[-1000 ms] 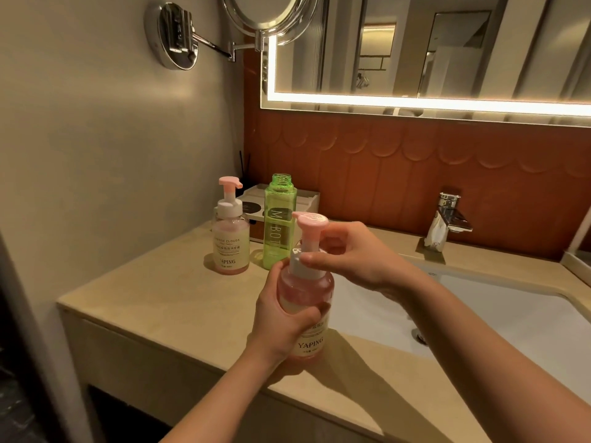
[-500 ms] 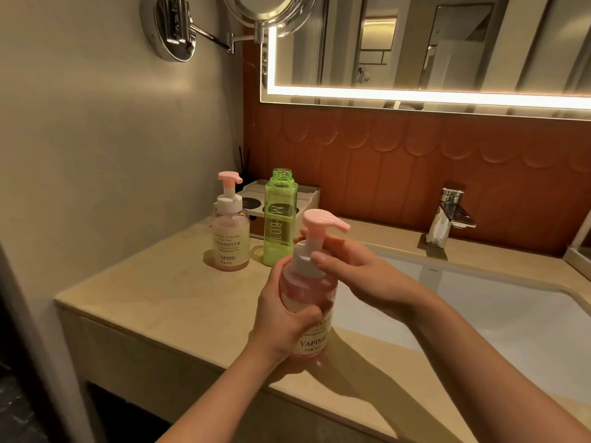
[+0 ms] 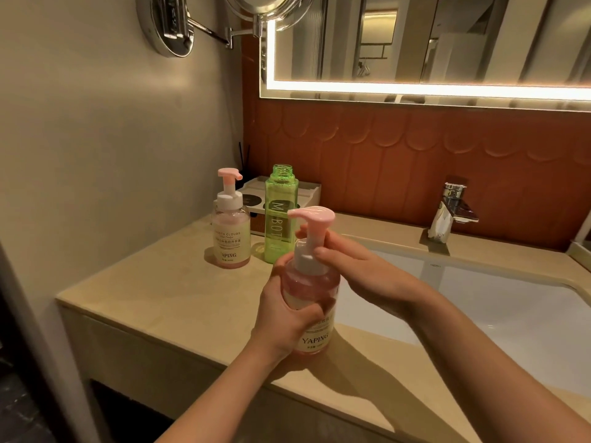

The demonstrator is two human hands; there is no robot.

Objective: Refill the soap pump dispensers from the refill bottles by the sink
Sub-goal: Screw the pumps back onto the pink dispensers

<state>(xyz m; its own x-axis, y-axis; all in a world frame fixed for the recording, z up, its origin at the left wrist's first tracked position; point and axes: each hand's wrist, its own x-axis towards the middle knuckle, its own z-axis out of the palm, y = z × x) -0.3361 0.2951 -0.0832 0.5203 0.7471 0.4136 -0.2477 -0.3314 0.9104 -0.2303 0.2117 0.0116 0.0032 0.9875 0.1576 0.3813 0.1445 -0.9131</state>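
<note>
Rotated since the frame half a second before: the pink pump head [image 3: 311, 216], whose spout then pointed to 3 o'clock, now points to 9 o'clock. Right fingers [image 3: 323, 251] are curled round the white collar [image 3: 307, 263] below the pump stem, thumb on the near side, other fingertips showing past the stem on the far side. The right hand [image 3: 356, 271] enters from 4 o'clock, its wrist over the sink [image 3: 511, 318]. Left fingers [image 3: 315, 314] wrap the clear body of the dispenser [image 3: 311, 284] from 9 o'clock, closed on it above the label; the left hand [image 3: 281, 324] covers the body's left half. Pink liquid shows through the body. The dispenser is upright near the front edge of the worktop [image 3: 153, 302], just beside the sink's left rim; whether its base touches the worktop cannot be told. At 10 o'clock from it, apart, stands a second dispenser [image 3: 231, 239], upright, pump fitted, spout to 3 o'clock. Just beside that, at 11 o'clock from the held one, stands a green bottle [image 3: 280, 219], upright and uncapped. Behind both, against the tiled wall [image 3: 383, 161], lies a white box [image 3: 249, 187]; dark reed sticks [image 3: 244, 159] rise at its left. A tap [image 3: 451, 212] stands at 2 o'clock behind the sink. A lit mirror [image 3: 415, 43] hangs at 12 o'clock, a round mirror [image 3: 275, 11] on a chrome arm at 11 o'clock.
</note>
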